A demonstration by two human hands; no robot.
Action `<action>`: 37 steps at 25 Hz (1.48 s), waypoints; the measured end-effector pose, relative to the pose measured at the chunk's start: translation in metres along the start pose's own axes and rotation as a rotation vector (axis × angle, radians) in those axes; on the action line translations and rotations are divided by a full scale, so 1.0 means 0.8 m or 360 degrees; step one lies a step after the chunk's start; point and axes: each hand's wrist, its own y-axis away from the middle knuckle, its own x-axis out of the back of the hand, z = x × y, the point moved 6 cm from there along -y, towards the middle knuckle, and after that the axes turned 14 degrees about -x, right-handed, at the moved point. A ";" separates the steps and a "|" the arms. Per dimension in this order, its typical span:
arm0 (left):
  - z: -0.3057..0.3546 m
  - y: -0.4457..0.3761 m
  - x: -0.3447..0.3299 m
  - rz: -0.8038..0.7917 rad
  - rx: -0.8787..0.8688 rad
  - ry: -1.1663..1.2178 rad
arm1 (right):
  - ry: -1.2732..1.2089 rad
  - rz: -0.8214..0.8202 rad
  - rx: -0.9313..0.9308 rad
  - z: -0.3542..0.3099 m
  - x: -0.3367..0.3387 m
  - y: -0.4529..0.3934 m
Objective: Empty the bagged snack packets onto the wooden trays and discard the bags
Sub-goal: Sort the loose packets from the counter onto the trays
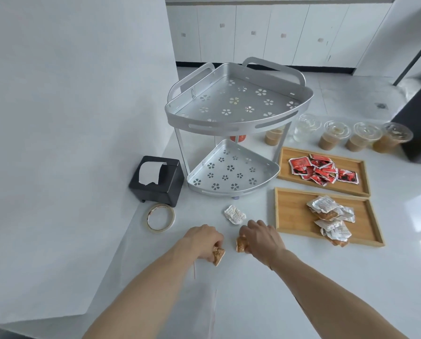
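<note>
Two wooden trays lie on the white table at the right. The far tray (287, 165) carries several red snack packets (323, 170). The near tray (290, 211) carries several silver and brown packets (331, 220). My left hand (203, 241) is shut on one brown packet (218, 256) at the table's middle. Just right of it, my right hand (259, 239) is shut on another brown packet (241, 244). A silver packet (234, 214) lies loose on the table, just beyond my hands. I see no bag.
A two-tier metal corner rack (231, 135) stands behind my hands. A black tissue box (158, 179) and a tape roll (160, 217) sit to the left. Several lidded drink cups (331, 138) line up behind the trays. A dark box (420, 118) stands far right.
</note>
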 end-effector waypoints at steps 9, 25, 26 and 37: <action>-0.021 -0.051 0.086 0.0459 0.0045 0.0301 | -0.0392 -0.0222 -0.0391 0.087 -0.006 -0.001; 0.028 -0.071 0.062 0.0365 0.0109 -0.0097 | -0.0439 -0.0224 -0.0638 0.182 -0.029 0.077; 0.035 -0.069 0.059 0.0338 0.0114 -0.0094 | -0.0414 -0.0242 -0.0619 0.185 -0.029 0.080; 0.134 -0.104 0.090 0.0104 0.0125 0.0165 | -0.0369 -0.0146 -0.0638 0.330 0.033 0.106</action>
